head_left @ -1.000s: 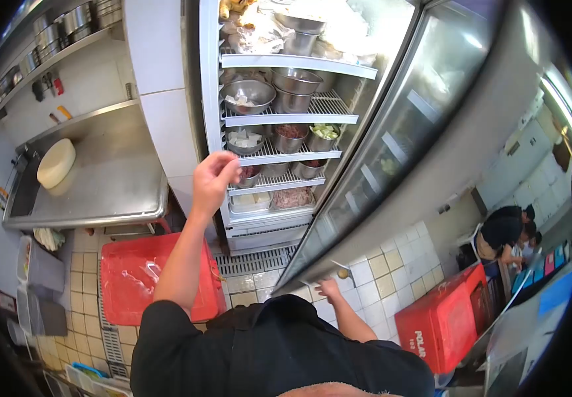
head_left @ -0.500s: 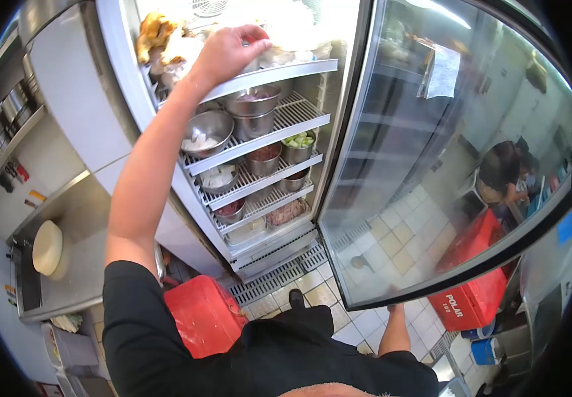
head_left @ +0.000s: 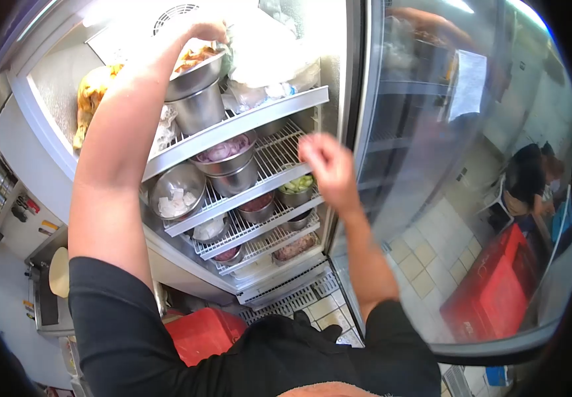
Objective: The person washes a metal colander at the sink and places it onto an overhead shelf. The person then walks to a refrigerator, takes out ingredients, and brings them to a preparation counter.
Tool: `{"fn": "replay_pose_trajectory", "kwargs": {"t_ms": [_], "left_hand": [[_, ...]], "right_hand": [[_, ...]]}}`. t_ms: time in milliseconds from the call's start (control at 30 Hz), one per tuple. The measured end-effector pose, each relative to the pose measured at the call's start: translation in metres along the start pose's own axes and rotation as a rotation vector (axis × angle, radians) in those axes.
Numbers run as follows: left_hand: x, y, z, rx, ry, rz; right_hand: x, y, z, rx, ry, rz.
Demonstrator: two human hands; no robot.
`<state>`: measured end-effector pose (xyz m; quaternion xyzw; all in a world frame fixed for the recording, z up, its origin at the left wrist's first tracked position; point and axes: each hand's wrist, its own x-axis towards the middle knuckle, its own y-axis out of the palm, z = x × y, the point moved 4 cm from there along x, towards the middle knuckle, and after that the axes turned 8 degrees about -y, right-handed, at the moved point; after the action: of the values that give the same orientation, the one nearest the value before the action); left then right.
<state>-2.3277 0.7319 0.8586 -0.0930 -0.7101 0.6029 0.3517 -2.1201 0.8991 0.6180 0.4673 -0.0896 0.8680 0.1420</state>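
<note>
My left hand (head_left: 208,29) reaches over the fridge's top shelf with its fingers curled down. They meet the far rim of a metal bowl (head_left: 197,81) of orange-brown food and the edge of a plastic bag (head_left: 266,53); overexposure and the bowl hide the fingertips. That bowl sits on a taller metal pot (head_left: 197,109). My right hand (head_left: 331,171), slightly blurred, is raised before the right side of the middle shelves, its fingers curled in with nothing visible in them. Near it is a metal container of cut green vegetables (head_left: 297,184).
Lower shelves hold a bowl of white pieces (head_left: 177,202), a pan of purple slices (head_left: 226,149) and several containers. A whole yellow-brown bird (head_left: 91,96) lies top left. The glass door (head_left: 425,218) stands wide to the right. A red box (head_left: 206,334) is by my feet.
My left hand has moved left and farther into the top shelf, to the bowl. My right hand has risen from low behind the door to the shelves. The view has shifted closer.
</note>
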Motion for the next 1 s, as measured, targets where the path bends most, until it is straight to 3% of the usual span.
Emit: {"fn": "replay_pose_trajectory", "kwargs": {"t_ms": [100, 200, 333, 433, 600, 733, 1000], "left_hand": [[0.005, 0.001, 0.003, 0.049, -0.015, 0.048], [0.010, 0.000, 0.008, 0.076, -0.024, 0.078], [0.016, 0.006, 0.010, 0.117, -0.024, 0.119], [0.018, 0.009, 0.014, 0.135, -0.026, 0.129], [0.018, 0.012, 0.019, 0.134, -0.039, 0.147], [0.021, 0.006, 0.021, 0.142, -0.046, 0.152], [0.021, -0.001, 0.021, -0.002, -0.026, 0.143]], "right_hand": [[0.148, 0.020, 0.028, -0.311, -0.455, -0.114], [0.251, 0.061, 0.010, -0.472, -0.681, 0.125], [0.287, 0.111, -0.012, -0.818, -0.641, 0.493], [0.291, 0.121, -0.021, -0.916, -0.629, 0.642], [0.304, 0.128, -0.052, -0.931, -0.551, 0.484], [0.292, 0.117, -0.032, -0.790, -0.620, 0.444], [0.297, 0.127, -0.039, -0.770, -0.513, 0.251]]}}
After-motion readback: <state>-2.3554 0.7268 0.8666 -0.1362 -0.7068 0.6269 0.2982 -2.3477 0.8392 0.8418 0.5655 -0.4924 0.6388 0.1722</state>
